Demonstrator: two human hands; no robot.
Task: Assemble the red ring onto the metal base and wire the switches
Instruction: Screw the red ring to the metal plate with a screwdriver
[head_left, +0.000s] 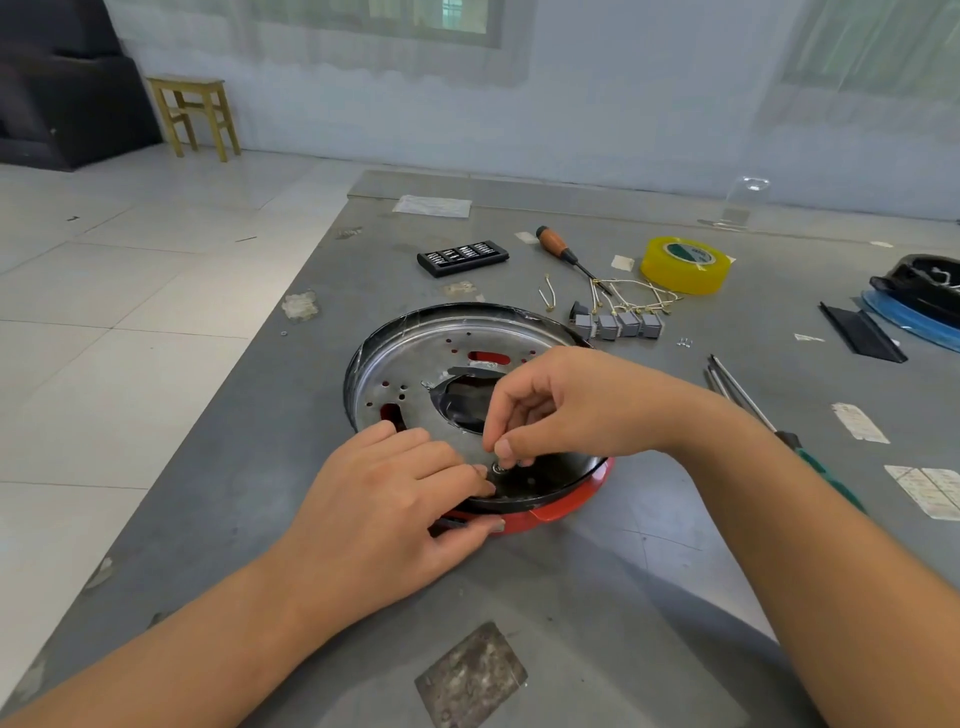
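Red ring (550, 514) under stiff metal base (415, 358): steadied at rim by left hand (395, 499), right hand (566, 410) grip pinching small fastener (500, 468).

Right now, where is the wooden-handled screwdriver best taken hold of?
By the wooden handle of the screwdriver, from above and the far left. The handle is its thickest part and lies clear, while its thin tip runs in among the wires beside the yellow tape roll.
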